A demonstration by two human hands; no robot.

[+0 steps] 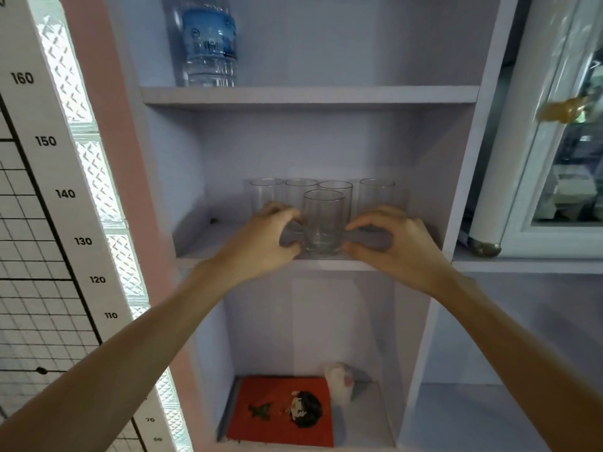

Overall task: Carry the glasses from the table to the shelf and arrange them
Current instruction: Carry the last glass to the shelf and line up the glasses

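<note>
Arranging step: left hand (261, 238) and right hand (396, 244) are curling fingertips against both sides of the front glass (323, 223), which is standing upright, mouth up, long axis vertical, at the shelf (202, 236) front edge. Four glasses (375, 194) are lining up behind; next move probably needs a gentle push back without knocking them.

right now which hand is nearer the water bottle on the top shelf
Left. The left hand is at the front glass on the middle shelf, almost under the water bottle. The right hand is on the glass's other side, farther right.
</note>
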